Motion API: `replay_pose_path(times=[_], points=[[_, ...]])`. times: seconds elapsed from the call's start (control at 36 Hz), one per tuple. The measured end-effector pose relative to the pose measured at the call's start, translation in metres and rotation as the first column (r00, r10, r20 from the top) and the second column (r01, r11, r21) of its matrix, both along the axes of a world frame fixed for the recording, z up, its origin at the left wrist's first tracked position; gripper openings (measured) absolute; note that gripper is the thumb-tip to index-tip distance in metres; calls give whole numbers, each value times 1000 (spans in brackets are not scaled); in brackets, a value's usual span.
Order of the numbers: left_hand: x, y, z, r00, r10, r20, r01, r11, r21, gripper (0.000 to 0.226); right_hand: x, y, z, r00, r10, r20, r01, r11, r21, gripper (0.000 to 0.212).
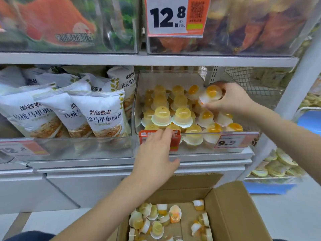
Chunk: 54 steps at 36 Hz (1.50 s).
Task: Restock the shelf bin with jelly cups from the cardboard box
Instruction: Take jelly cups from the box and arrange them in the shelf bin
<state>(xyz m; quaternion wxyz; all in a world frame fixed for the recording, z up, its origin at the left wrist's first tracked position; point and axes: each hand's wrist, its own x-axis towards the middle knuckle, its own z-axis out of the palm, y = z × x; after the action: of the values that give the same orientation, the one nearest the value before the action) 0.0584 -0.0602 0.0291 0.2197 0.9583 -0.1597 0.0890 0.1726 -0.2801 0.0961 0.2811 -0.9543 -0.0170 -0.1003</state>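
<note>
A clear plastic shelf bin [194, 141] on the middle shelf holds several yellow and orange jelly cups [182, 115] stacked upside down. My right hand [231, 100] grips one orange-centred jelly cup [211, 93] above the bin's right rear corner. My left hand [156, 153] reaches to the bin's front wall, its fingers touching the rim over a red label [176, 138]. Below, an open cardboard box [231, 211] holds several loose jelly cups [156, 221].
Bags of bread [102, 115] fill the bin to the left. A 9.9 price tag [234, 140] hangs on the bin's front right. The shelf above carries clear bins and a 12.8 price card [175, 16]. A white upright post [295, 94] stands at the right.
</note>
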Motion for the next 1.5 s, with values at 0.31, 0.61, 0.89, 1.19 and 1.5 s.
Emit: replay_pose_path(times=[0.31, 0.61, 0.89, 1.19, 1.5], points=[[7, 2, 2, 999, 1, -34, -3, 998, -58, 45, 37, 21, -5, 978, 96, -184, -157, 921, -357, 52], [6, -2, 2, 1000, 16, -16, -17, 999, -41, 49, 40, 15, -12, 953, 127, -276, -215, 924, -317, 67], [2, 0, -2, 1000, -9, -11, 9, 1000, -2, 48, 43, -7, -29, 973, 138, -186, -159, 981, -107, 79], [-19, 4, -72, 988, -119, -96, 133, 978, 159, 28, -153, -33, -81, 931, 342, 130, -356, 928, 105, 37], [-23, 10, -194, 798, -136, -587, 501, 692, 519, 33, -169, -39, -255, 512, 267, -816, -654, 737, -170, 31]])
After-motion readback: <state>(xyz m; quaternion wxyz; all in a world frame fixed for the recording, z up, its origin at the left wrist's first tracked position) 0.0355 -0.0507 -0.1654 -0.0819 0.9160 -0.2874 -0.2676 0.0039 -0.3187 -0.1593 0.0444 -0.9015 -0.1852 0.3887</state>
